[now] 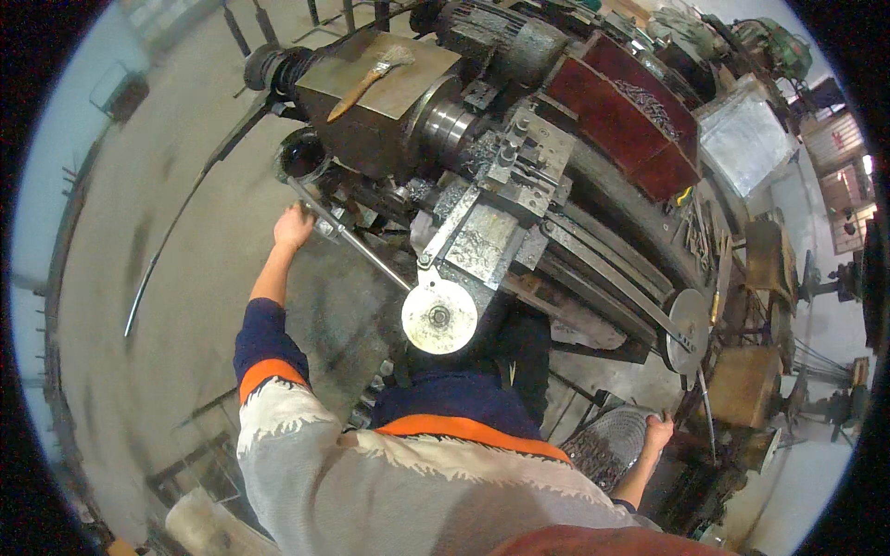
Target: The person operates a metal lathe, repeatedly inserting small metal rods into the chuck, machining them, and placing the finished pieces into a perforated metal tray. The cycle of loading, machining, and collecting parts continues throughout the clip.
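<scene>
My left hand (294, 227) is at the left side of a small lathe, its fingers curled, next to a long shiny metal lever (357, 243). Whether the fingers touch the lever, or what lies in them, is hidden. The lever runs down to a pale round handwheel (426, 335) in front of my body. Out to the right, my right hand (657, 434) is closed beside the rim of a round mesh basket (640, 417) holding many small dark metal pieces. Anything between its fingers is too small to make out. The lathe's chuck (448, 130) sits beyond the left hand.
A wooden-handled brush (360, 91) lies on the headstock (315, 83). Behind the tool post (542, 153) stands a red metal bin (603, 116) with small metal parts. A second handwheel (687, 324) is at the bed's right end. A thin rod (176, 236) sticks out leftward over the floor.
</scene>
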